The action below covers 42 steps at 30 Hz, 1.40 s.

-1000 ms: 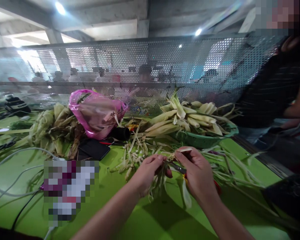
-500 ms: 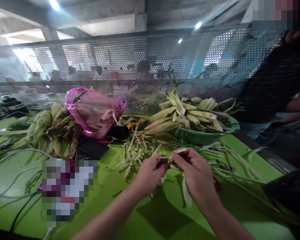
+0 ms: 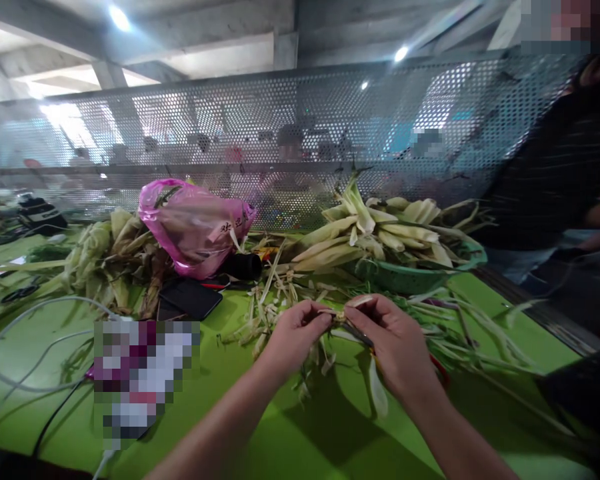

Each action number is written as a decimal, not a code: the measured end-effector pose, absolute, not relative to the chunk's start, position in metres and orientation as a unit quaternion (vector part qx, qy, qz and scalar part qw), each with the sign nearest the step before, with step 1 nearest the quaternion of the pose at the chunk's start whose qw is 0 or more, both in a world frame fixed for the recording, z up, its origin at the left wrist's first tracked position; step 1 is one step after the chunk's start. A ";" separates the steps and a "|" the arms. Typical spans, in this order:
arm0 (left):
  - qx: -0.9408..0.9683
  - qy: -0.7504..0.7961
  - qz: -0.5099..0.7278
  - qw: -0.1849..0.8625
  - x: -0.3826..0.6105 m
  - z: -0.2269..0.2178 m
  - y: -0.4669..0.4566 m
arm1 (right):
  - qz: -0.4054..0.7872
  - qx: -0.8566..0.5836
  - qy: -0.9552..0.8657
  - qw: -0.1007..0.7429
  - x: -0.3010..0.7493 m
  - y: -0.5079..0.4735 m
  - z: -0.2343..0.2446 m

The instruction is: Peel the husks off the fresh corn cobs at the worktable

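Note:
My left hand (image 3: pixel 300 333) pinches one end of a small pale strip of corn husk (image 3: pixel 339 316) between thumb and fingers. Close beside it, my right hand (image 3: pixel 393 340) is closed on the other end, thumb against fingers. A wider husk piece (image 3: pixel 379 390) hangs down below the right hand. Past that hand's outer edge shows a red loop (image 3: pixel 440 371), and a dark blade-like part (image 3: pixel 356 333) shows between the hands; these look like scissors, mostly hidden by the palm. Thin husk shreds (image 3: pixel 325 360) dangle under the left hand.
A green basket (image 3: pixel 473 257) heaped with corn husks (image 3: pixel 405 233) stands at the back right. Husk scraps (image 3: pixel 275 300) lie before it. Further left are a pink plastic bag (image 3: pixel 195 227), a black phone (image 3: pixel 193 298), more husks (image 3: pixel 103 260) and cables (image 3: pixel 35 300). A person (image 3: pixel 555 160) stands at right.
The view has shifted slightly, moving the background a little right and down. My hands keep their pinch on the strip, and the left hand's fingers have turned a bit.

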<state>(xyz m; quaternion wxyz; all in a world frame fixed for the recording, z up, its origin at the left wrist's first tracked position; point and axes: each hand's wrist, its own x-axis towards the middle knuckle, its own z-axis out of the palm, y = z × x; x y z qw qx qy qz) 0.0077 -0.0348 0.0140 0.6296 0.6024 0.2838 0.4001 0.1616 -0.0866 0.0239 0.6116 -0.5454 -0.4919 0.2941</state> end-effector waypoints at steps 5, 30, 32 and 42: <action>0.638 0.299 0.446 0.551 0.010 0.009 -0.032 | 0.285 -0.543 -0.508 0.605 0.158 -0.087 0.027; 0.510 0.244 0.382 0.731 0.013 0.012 -0.039 | 0.285 -0.540 -0.500 0.615 0.150 -0.091 0.028; 0.550 0.263 0.396 0.687 0.014 0.011 -0.039 | 0.297 -0.538 -0.501 0.610 0.151 -0.090 0.028; 0.626 0.268 0.363 0.636 0.004 0.018 -0.034 | 0.294 -0.542 -0.544 0.569 0.157 -0.086 0.025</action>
